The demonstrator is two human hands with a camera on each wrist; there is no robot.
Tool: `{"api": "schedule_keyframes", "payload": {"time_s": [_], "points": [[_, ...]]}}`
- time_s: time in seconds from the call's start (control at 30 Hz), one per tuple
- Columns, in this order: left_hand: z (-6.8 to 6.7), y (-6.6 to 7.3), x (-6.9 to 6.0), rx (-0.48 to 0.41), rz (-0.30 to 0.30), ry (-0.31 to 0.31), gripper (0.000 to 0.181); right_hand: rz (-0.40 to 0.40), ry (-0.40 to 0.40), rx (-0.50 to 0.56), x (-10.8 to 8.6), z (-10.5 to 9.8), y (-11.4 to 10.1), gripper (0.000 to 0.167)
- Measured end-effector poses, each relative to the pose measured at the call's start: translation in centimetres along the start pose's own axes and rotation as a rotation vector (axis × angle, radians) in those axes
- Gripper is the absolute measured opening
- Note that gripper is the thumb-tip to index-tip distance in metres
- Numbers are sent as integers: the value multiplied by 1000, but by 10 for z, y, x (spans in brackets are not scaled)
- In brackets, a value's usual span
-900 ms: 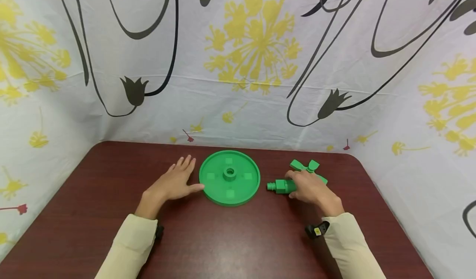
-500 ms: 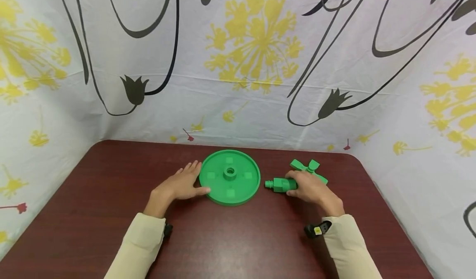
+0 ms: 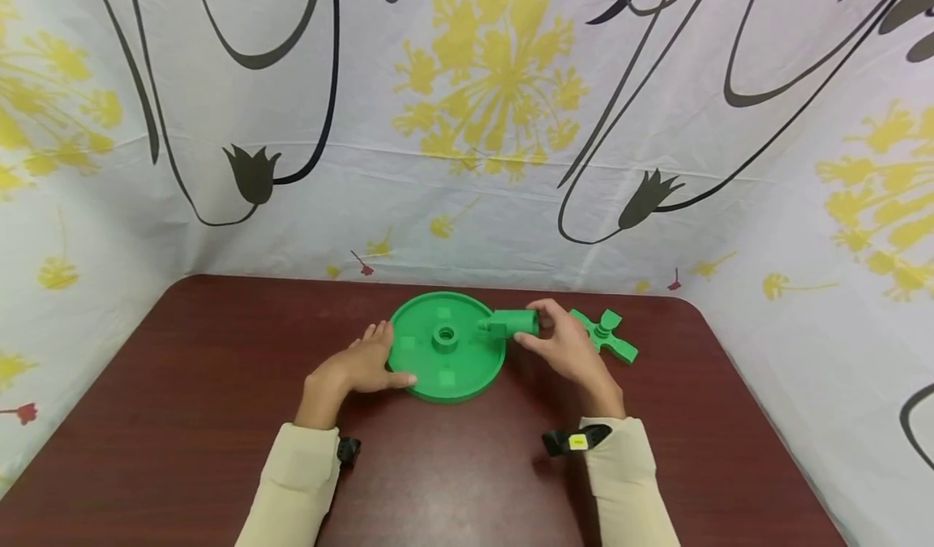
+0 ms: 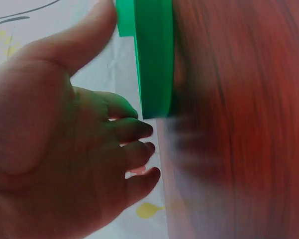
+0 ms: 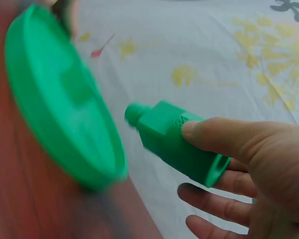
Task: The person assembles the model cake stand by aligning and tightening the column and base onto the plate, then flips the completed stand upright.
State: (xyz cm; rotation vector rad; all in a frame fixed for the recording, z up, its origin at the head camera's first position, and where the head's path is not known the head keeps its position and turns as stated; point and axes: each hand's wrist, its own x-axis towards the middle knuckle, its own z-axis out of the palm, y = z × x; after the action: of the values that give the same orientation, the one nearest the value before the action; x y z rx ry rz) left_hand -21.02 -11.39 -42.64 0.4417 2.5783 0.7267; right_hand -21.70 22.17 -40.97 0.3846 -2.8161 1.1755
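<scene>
A round green disc (image 3: 467, 369) with a raised rim and a central hub lies on the table. At its left edge rests my left hand (image 3: 357, 367), thumb over the rim and fingers extended; the left wrist view shows this hand (image 4: 84, 124) beside the disc's side (image 4: 154, 59). My right hand (image 3: 572, 348) holds a green cylinder (image 3: 514, 322), its narrow threaded end pointing left above the disc's right part. In the right wrist view the thumb presses on the cylinder (image 5: 174, 139), clear of the disc (image 5: 54, 109).
A green cross-shaped piece (image 3: 620, 347) with a central post lies right of my right hand, partly behind it. The dark red-brown table (image 3: 219, 385) ends at a patterned cloth (image 3: 328, 223) at the back and sides.
My right hand has lifted the cylinder off the table and moved it left to the disc, uncovering more of the cross-shaped piece. My left hand has moved right onto the disc's edge.
</scene>
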Motion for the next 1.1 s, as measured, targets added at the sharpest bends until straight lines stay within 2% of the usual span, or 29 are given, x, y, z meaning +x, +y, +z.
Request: {"api": "schedule_keyframes", "payload": {"time_s": [0.17,0.3,0.4,0.63,1.1], "points": [[3,6,2,-8,-32,8,103,14,69,154,12,17,-21,52],[3,9,3,-18,-51,12,103,17,159,278,21,32,-37,54],[4,10,5,-32,-51,10,103,-2,215,318,26,43,-47,56],[6,7,5,-58,-61,2,102,-54,266,293,30,66,-58,61],[6,11,6,-83,-89,-8,103,-128,210,228,32,80,-60,62]]}}
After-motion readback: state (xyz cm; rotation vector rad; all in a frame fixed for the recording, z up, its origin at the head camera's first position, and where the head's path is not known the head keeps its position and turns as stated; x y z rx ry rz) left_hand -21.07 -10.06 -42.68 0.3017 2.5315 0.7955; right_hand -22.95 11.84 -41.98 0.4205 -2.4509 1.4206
